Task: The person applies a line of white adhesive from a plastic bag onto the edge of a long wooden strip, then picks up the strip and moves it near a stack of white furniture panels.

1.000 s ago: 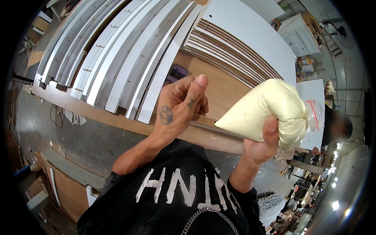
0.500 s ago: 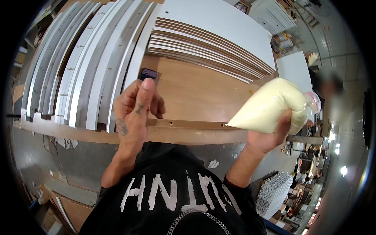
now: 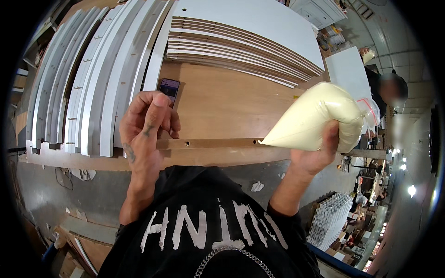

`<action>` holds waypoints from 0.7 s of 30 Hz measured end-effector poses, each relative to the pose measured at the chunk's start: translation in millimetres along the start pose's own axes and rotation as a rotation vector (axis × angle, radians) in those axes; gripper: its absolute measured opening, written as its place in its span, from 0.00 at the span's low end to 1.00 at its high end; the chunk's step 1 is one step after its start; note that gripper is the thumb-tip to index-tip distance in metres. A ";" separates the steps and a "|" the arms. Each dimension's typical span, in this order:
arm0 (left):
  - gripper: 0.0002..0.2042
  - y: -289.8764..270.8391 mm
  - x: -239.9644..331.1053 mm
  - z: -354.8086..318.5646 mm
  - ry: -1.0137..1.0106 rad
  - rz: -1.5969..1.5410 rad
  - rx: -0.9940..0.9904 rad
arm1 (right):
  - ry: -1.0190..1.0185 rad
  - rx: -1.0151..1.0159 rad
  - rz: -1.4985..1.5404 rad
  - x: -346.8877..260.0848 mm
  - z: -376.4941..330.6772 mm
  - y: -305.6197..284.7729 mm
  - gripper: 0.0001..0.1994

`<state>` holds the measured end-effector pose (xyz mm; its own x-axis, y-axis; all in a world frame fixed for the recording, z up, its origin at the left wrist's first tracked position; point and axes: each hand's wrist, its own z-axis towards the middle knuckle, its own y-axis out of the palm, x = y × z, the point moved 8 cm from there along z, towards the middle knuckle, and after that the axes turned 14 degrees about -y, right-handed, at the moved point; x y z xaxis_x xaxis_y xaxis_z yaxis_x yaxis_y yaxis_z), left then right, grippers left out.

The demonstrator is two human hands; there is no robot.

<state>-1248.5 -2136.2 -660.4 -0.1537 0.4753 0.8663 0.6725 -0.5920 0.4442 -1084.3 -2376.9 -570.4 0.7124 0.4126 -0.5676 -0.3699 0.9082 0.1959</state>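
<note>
A plump clear bag of pale yellow paste (image 3: pixel 308 118) is gripped in my right hand (image 3: pixel 315 150), its pointed tip aimed left. That tip touches or sits just beside a small round hole near the right end of a narrow brown wooden strip (image 3: pixel 218 143). A second hole shows further left along the strip. Over the strip's left part, my left hand (image 3: pixel 146 123) has its thumb pressed against curled fingers. What those fingers hold, if anything, is hidden. A phone (image 3: pixel 169 89) lies on the wooden tabletop (image 3: pixel 222 102) just beyond the left hand.
Long white boards (image 3: pixel 95 92) are lined up at the left. Further back, white panels with brown drilled edges (image 3: pixel 241 51) lie stacked beside a large white panel (image 3: pixel 259 21). Another person (image 3: pixel 391 88) is at the far right beside a white surface (image 3: pixel 347 69). Grey floor (image 3: pixel 106 194) shows below the table edge.
The view has shifted slightly, and more of the phone shows past my left hand. My left hand appears a little further left. The bag's tip stays at the same hole.
</note>
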 end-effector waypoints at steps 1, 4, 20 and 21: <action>0.14 0.1 0.1 -0.1 -0.008 0.001 0.008 | -0.056 -0.042 -0.040 -3.3 2.0 4.1 0.23; 0.15 -0.3 0.9 0.6 -0.003 0.001 0.014 | -0.056 -0.011 -0.020 -4.0 2.3 6.8 0.23; 0.20 -4.1 -2.7 5.9 0.066 0.025 -0.002 | -0.016 -0.053 0.025 2.3 4.0 10.3 0.22; 0.20 -4.3 -2.7 6.0 0.068 0.025 -0.005 | -0.007 -0.044 0.037 3.2 3.5 10.3 0.22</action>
<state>-1246.6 -2131.1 -666.0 -0.1859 0.4149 0.8907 0.6731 -0.6066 0.4231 -1083.8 -2366.0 -567.4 0.7021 0.4465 -0.5548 -0.4218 0.8884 0.1812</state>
